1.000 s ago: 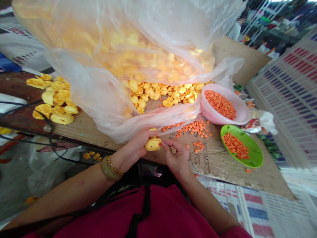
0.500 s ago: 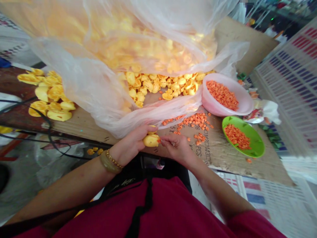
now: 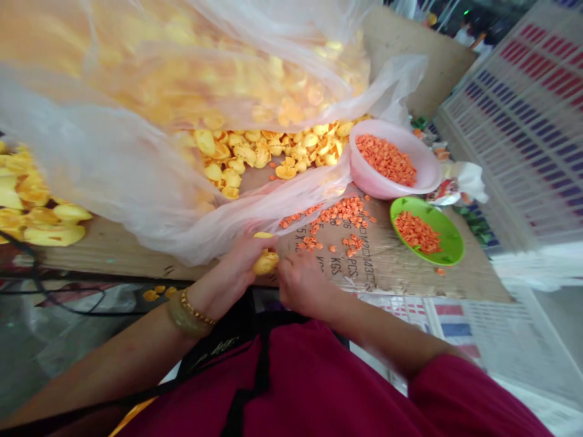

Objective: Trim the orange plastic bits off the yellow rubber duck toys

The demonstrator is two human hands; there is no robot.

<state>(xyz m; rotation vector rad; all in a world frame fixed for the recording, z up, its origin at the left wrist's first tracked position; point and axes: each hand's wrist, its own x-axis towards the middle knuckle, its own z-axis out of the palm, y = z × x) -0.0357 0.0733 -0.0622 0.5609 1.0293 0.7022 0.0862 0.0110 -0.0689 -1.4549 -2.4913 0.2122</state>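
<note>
My left hand, with bracelets at the wrist, is closed around a small yellow duck head above the cardboard's near edge. My right hand presses up against the head's right side with its fingers curled in. Whatever those fingertips grip is hidden behind the knuckles, and so is the beak. Small orange beak pieces lie loose on the cardboard just beyond my hands. Several more yellow duck heads spill from the mouth of a clear plastic bag.
To the right stand a pink bowl and a green bowl, both holding orange pieces. More yellow parts lie at the left on the cardboard. Stacked plastic crates rise at the far right. Black cables hang at the left.
My right hand has turned and closed in against the duck head, covering the orange beak that showed before. The view has swung, so the bowls and bag appear further left.
</note>
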